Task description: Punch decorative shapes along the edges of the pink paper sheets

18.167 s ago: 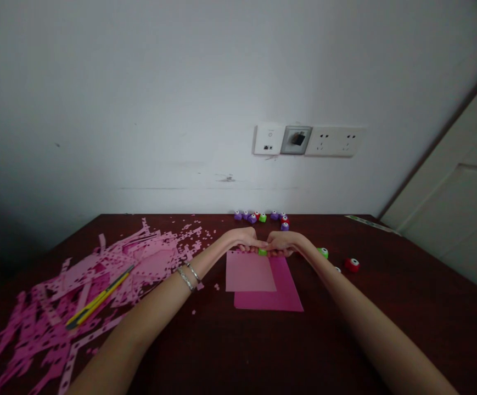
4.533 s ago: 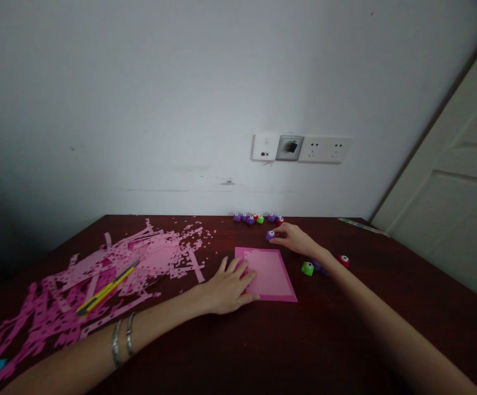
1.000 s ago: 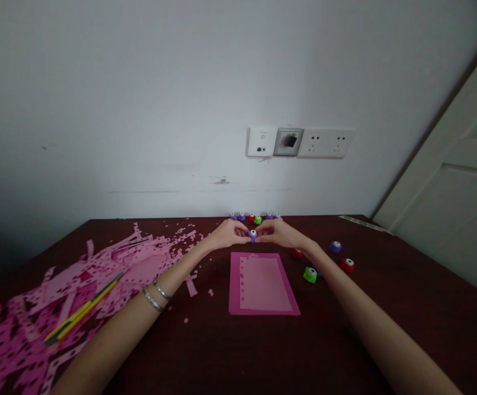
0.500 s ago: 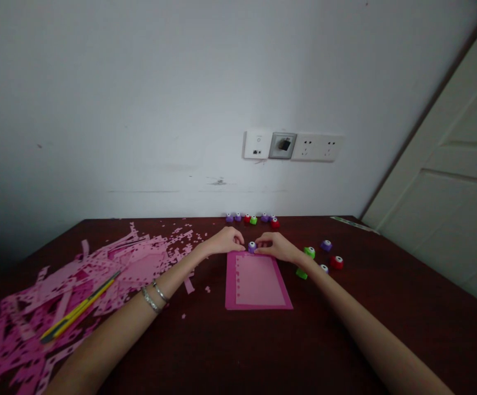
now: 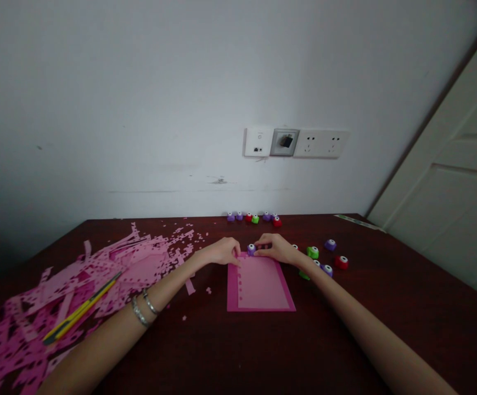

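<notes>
A light pink sheet (image 5: 263,285) lies on a larger, darker pink sheet (image 5: 233,291), with a column of small punched shapes down its left side. At the sheets' far edge sits a purple craft punch (image 5: 251,249) with a white top. My left hand (image 5: 225,251) pinches the top left corner of the paper. From the right, my right hand (image 5: 276,248) has thumb and fingertips closed against the side of the punch; their exact contact is partly hidden.
Pink paper scraps (image 5: 139,260) cover the left of the dark table, with a yellow utility knife (image 5: 82,310) on them. Several punches lie on the right, including a red punch (image 5: 341,262) and a green punch (image 5: 312,252). More stand by the wall.
My left hand has shifted slightly down and now grips the paper's left corner. My right hand stays beside the purple punch. The view has moved slightly.
</notes>
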### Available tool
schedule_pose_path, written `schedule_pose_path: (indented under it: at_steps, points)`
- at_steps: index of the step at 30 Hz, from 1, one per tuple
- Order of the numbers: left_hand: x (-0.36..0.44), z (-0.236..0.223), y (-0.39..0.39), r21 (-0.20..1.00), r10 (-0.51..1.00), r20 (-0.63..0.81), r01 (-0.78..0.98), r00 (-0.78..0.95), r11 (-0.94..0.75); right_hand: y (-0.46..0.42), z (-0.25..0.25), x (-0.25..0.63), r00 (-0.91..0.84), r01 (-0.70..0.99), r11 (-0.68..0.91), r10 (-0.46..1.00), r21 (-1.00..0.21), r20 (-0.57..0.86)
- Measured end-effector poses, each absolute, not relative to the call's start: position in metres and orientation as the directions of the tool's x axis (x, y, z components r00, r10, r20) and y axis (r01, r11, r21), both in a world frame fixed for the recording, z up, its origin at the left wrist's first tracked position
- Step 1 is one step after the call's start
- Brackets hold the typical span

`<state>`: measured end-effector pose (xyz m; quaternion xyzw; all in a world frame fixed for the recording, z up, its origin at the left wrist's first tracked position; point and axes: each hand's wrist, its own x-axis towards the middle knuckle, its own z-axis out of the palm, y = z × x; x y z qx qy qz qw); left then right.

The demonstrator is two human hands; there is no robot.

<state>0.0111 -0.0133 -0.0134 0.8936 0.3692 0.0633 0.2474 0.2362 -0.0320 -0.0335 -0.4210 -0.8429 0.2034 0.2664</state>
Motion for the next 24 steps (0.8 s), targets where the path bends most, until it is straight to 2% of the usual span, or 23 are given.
schedule_pose_path:
  at_steps: [10,14,18,21,24]
  points:
    - [0.015,-0.013,-0.015,0.548,0.721,-0.139,0.659,0.679,-0.515,-0.034,-0.03,0.235,-0.519,0.612,0.532,0.828,-0.585,0.21]
    - [0.016,-0.011,-0.017,0.556,0.718,-0.122,0.646,0.685,-0.523,-0.037,-0.02,0.236,-0.476,0.649,0.463,0.866,-0.604,0.153]
    - [0.016,-0.009,-0.019,0.565,0.723,-0.099,0.637,0.684,-0.525,-0.039,-0.006,0.244,-0.473,0.662,0.393,0.879,-0.638,0.051]
    - [0.016,-0.009,-0.018,0.576,0.726,-0.106,0.637,0.679,-0.512,-0.04,-0.001,0.247,-0.522,0.683,0.385,0.852,-0.621,-0.046]
    - [0.015,-0.008,-0.018,0.594,0.721,-0.14,0.64,0.678,-0.487,-0.041,-0.001,0.246,-0.531,0.702,0.394,0.844,-0.593,-0.069]
